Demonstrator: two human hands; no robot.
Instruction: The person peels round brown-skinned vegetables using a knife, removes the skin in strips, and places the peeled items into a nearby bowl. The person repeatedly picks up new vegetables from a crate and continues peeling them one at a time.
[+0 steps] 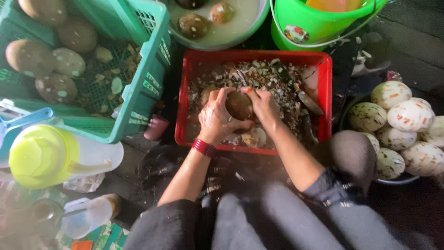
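My left hand cups a round brown fruit over a red crate full of peel scraps. A red band sits on that wrist. My right hand presses on the fruit's right side, fingers closed over it; whether it also holds a tool is hidden. A peeled pale piece lies in the crate just below the hands.
A green crate at left holds brown unpeeled fruits. A basin of water with fruits and a green bucket stand behind. White peeled fruits fill a bowl at right. A yellow-lidded jug lies at left.
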